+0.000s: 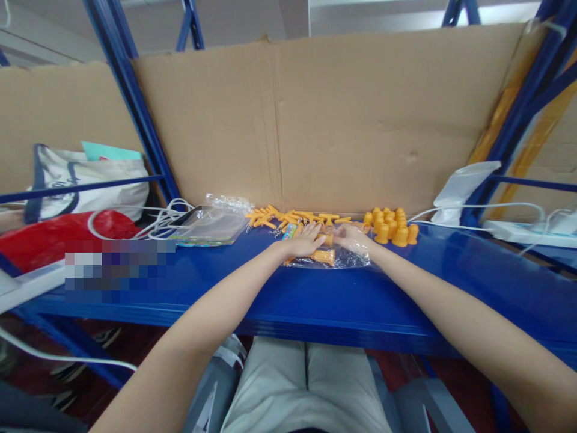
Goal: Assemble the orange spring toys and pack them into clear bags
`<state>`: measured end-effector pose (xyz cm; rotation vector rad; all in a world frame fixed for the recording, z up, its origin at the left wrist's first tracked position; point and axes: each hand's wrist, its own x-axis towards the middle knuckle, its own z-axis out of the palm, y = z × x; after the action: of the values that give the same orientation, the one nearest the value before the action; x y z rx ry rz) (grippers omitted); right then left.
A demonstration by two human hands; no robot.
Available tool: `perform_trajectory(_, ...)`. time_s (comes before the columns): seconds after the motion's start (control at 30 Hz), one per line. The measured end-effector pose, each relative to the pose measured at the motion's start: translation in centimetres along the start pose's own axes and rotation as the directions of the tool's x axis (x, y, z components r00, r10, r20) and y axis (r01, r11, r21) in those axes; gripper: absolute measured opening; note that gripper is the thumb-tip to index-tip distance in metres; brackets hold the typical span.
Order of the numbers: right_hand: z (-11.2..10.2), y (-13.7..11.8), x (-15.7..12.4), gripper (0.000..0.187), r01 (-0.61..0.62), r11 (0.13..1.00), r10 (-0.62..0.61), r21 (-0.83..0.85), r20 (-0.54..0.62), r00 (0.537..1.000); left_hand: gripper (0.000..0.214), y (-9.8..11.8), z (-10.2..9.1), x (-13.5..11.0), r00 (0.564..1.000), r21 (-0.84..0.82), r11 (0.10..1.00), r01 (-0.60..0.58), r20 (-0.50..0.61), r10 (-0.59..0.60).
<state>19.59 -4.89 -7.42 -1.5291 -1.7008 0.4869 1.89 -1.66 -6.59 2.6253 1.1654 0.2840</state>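
A clear plastic bag (pixel 349 261) lies on the blue table, with an orange ribbed plastic piece (pixel 323 257) and a colourful printed card in or under it. My left hand (pixel 305 242) rests flat across the bag's left part, its fingers stretched out. At the bag's right part, my right hand (pixel 354 239) has its fingers curled in and pinching the film; the fingertips are partly hidden. Behind both hands runs a row of orange branched plastic pieces (pixel 311 216). Several orange cup-shaped pieces (pixel 399 230) stand grouped to the right of my right hand.
A pile of flat clear bags (pixel 211 227) lies left of the orange pieces, beside coiled white cables (pixel 174 216). Cardboard (pixel 338 120) walls off the back between blue posts. A red bag (pixel 103 225) and a white tote (pixel 90 180) are at left, a power strip (pixel 527 233) at right.
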Motion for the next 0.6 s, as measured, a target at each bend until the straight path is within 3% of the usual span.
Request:
perform_trajectory(0.17,-0.4,-0.8,-0.6,0.018,-0.069,0.973,0.029,0.22,0.178,0.984,0.07,-0.1,-0.6,-0.4,0.996,0.039,0.999,0.032,0.081,-0.035)
perform_trajectory(0.4,-1.1,-1.1,-1.0,0.011,-0.106,0.93,0.022,0.353,0.235,0.972,0.081,-1.0,-1.9,-0.8,0.985,0.011,0.997,0.074,0.159,-0.075)
perform_trajectory(0.5,-1.9,-1.1,-0.7,0.01,-0.069,0.959,0.04,0.274,0.108,0.993,0.085,-1.2,-2.3,-0.8,0.983,-0.001,0.997,0.076,0.167,-0.075)
perform_trajectory(0.6,-3.2,-0.6,0.1,0.014,-0.065,0.98,0.102,0.186,-0.195,0.975,0.087,-1.2,-2.4,-0.8,0.98,0.026,0.996,0.083,0.178,-0.086)
